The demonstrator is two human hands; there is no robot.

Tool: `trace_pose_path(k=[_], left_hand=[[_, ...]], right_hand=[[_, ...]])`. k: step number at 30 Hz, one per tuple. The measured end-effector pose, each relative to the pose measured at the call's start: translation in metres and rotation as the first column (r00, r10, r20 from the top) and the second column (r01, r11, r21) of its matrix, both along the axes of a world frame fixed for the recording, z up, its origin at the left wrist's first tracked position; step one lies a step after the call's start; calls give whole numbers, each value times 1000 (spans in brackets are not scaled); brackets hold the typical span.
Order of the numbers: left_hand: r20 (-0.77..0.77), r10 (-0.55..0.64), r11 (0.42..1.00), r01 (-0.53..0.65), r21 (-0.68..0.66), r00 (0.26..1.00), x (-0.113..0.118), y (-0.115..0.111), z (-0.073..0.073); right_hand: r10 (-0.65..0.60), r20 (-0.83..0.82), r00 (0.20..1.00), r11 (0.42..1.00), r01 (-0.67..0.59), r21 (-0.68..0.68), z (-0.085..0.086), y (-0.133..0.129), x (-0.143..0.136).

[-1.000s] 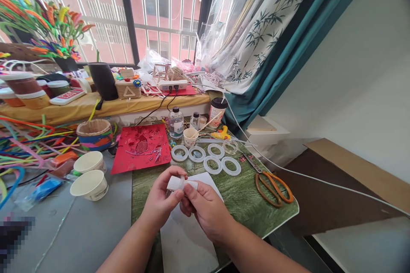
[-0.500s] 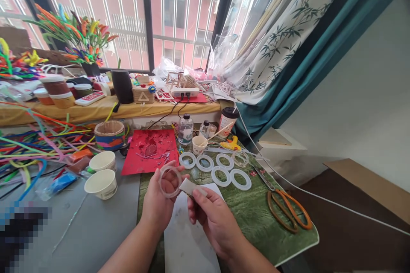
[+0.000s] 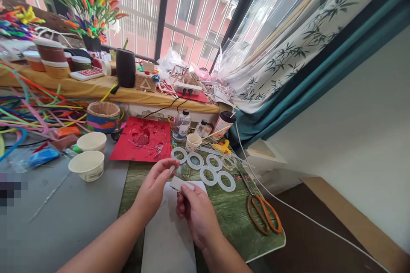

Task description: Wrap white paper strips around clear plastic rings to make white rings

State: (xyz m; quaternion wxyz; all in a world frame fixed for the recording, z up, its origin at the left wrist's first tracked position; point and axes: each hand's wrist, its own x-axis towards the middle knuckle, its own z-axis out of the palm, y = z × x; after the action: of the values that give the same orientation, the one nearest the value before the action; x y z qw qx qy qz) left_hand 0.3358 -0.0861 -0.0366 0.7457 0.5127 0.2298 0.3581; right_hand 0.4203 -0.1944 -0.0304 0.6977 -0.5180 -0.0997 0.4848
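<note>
My left hand (image 3: 154,187) is closed on a clear ring (image 3: 172,169), turned nearly edge-on and mostly hidden by the fingers. Just right of it, my right hand (image 3: 199,213) pinches a small, flat, whitish strip (image 3: 180,184) between thumb and fingers; its material I cannot make out. Strip and ring are close, and whether they touch is unclear. Under both hands lies a white sheet (image 3: 168,239). Beyond them several translucent white ring moulds (image 3: 226,181) rest on the green mat (image 3: 233,217), beside a few thin clear rings (image 3: 229,161).
Orange-handled scissors (image 3: 264,213) lie at right. Behind the moulds stand a paper cup (image 3: 193,142), a clear bottle (image 3: 182,126), a lidded drink cup (image 3: 224,126) and a yellow glue gun (image 3: 222,146). Left are a red sheet (image 3: 128,149), two white bowls (image 3: 86,165) and pipe cleaners (image 3: 28,111).
The ring has turned from facing the camera to almost edge-on, and the left fingers have closed more around it. The view has shifted, moving the scene leftward.
</note>
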Motion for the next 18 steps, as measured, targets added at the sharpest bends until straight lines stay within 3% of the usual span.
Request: trace_pose_path(k=[3,6,11,18], left_hand=[[-105,-13,941,47,334,994,-5,-1,-3],[-144,25,868,50,493,989,-7,-1,-3],[-112,-38,812,96,575,993,-7,-2,-1],[-82,-97,840,126,528,992,-8,-5,3]], right_hand=[[29,-75,997,999,-26,39,11,-1,4],[78,-207,975,996,-69,54,19,-2,9],[171,-223,960,985,-159,67,20,-4,15],[108,-174,979,989,-87,124,10,-3,8]])
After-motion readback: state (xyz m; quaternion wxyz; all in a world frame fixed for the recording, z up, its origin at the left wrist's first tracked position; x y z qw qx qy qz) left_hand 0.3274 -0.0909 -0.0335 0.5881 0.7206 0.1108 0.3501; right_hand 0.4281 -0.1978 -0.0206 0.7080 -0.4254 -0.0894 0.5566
